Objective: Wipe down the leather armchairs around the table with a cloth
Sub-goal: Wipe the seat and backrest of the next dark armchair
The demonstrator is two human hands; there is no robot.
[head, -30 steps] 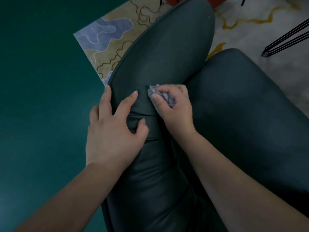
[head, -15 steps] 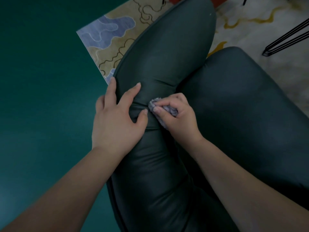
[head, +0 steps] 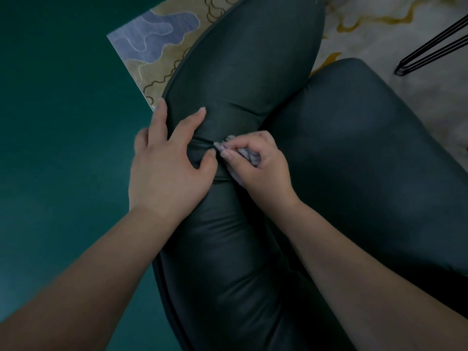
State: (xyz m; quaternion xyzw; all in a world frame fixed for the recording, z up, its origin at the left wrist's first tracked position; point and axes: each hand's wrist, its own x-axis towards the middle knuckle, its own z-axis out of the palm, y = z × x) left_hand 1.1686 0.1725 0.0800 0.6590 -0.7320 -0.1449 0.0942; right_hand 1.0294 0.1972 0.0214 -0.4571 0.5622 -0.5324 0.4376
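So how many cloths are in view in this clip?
1. A crumpled grey cloth is bunched in the right hand, pressed to the crease of the armchair beside the left hand. Others may lie outside the frame.

Armchair (head: 243, 72): dark green leather, faint sheen. Cloth (head: 249, 157): pale grey-lilac. Floor (head: 63, 122): plain teal-green. Rug (head: 157, 39): tan, blue-grey blobs, dark squiggle outlines; cream with mustard swirls at right. Hairpin legs (head: 435, 46): black.
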